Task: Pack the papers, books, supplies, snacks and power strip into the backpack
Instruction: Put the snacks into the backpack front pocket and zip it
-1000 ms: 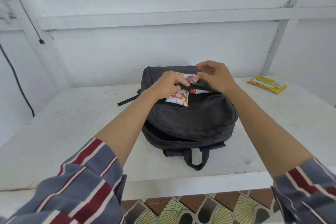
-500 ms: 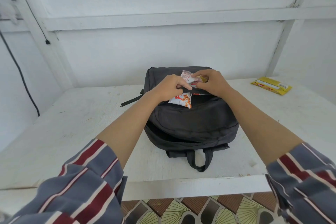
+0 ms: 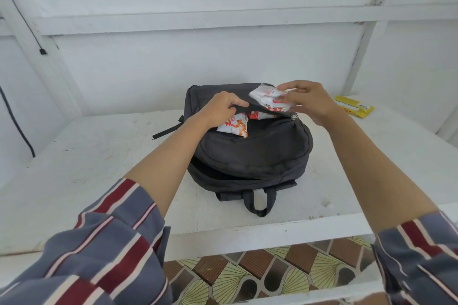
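Note:
A dark grey backpack [image 3: 250,156] lies flat on the white table [image 3: 86,168], its front pocket unzipped. My left hand [image 3: 223,109] grips the upper edge of that pocket's opening and lifts it. My right hand [image 3: 309,101] pinches a white and red snack packet [image 3: 266,99] just above the opening. Another white and orange snack packet [image 3: 234,127] sticks halfway out of the pocket below my left hand. The backpack's main compartment gapes open along its near side; what lies inside is hidden.
A yellow snack packet [image 3: 353,106] lies on the table at the right, near the wall. A black cable [image 3: 14,116] hangs down the wall at the far left. The table's front edge runs above a patterned tile floor [image 3: 272,272].
My right hand has lifted the white and red packet up out of the pocket mouth and a little to the right. My left hand keeps its hold on the pocket edge.

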Demonstrator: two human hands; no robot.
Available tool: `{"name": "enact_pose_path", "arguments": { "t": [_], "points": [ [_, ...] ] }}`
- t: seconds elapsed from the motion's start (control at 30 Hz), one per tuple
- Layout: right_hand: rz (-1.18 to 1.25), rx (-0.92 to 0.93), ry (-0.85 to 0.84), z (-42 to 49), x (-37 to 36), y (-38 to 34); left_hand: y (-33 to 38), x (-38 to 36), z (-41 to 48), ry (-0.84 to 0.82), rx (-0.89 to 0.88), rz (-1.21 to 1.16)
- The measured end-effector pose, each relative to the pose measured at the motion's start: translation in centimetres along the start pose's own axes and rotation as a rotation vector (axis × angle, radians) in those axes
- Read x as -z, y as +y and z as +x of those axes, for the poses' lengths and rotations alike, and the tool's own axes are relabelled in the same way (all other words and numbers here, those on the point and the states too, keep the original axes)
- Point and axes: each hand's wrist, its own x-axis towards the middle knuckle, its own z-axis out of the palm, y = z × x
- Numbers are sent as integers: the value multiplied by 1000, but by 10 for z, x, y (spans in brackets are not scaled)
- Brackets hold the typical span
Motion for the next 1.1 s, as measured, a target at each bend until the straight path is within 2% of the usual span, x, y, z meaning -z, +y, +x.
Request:
{"name": "enact_pose_path", "arguments": {
  "t": [0.1, 0.17, 0.37, 0.47, 0.63, 0.77, 0.87, 1.1],
  "points": [
    [-180, -67, -231, -17, -1, 3, 2, -1, -1, 40, -2, -24],
    [-373, -34, -258, -20, -11, 13, 4, -1, -2, 55, 3, -50],
    [-858, 269, 30, -19, -50, 45, 9, -1, -7, 66, -5, -66],
    [-1094, 326, 128, -21, -57, 54, 11, -1, -9, 61, -12, -46],
    [-1080, 389, 168, -36, -65, 53, 10, -3, -8, 63, -18, -16],
    [-1033, 390, 67, -41, -66, 55, 9, -3, -8, 68, -20, -35],
    [-1110, 340, -47, -40, -66, 60, 8, -3, -8, 66, -19, -53],
    [-1059, 297, -93, -27, -62, 62, 5, -2, -8, 46, -7, -112]
  ]
}}
